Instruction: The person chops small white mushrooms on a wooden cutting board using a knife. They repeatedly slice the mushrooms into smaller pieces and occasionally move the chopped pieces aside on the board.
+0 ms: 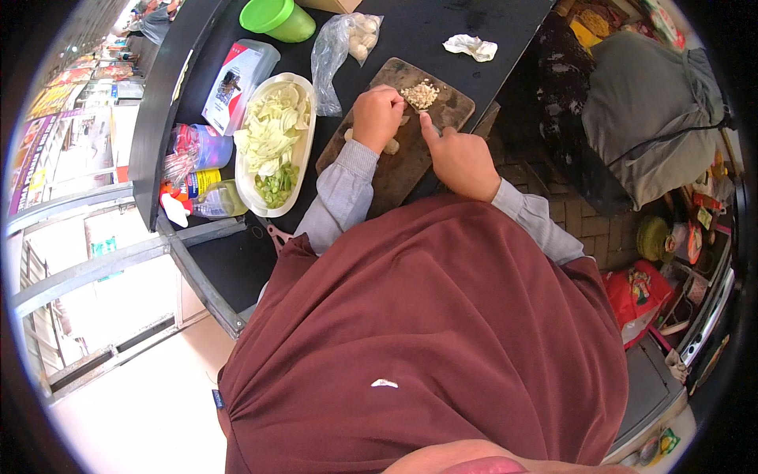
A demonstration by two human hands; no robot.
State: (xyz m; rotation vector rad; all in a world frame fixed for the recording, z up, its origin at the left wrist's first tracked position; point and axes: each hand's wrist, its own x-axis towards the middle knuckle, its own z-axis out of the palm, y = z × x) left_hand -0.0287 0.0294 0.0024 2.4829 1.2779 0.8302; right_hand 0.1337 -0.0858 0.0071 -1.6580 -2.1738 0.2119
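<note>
On a worn wooden cutting board (453, 106) sits a small heap of finely chopped pale food (421, 95). My right hand (465, 160) grips a knife (437, 128), index finger stretched along its top; the blade is mostly hidden and points to the heap's near edge. Curled fingers of my left hand (376, 117) rest at the heap's left side, by the blade's end. What those fingers hold, if anything, is hidden. Beside my left wrist, several larger pale rounded pieces (391, 146) lie on the board.
Left of the board stands a white oval tub (241, 178) with cut cabbage (269, 127) and sliced green vegetable (277, 185). Behind are a clear bag of pale balls (362, 38), a green cup (275, 21) and crumpled white paper (472, 47). A spray bottle (216, 200) stands at left.
</note>
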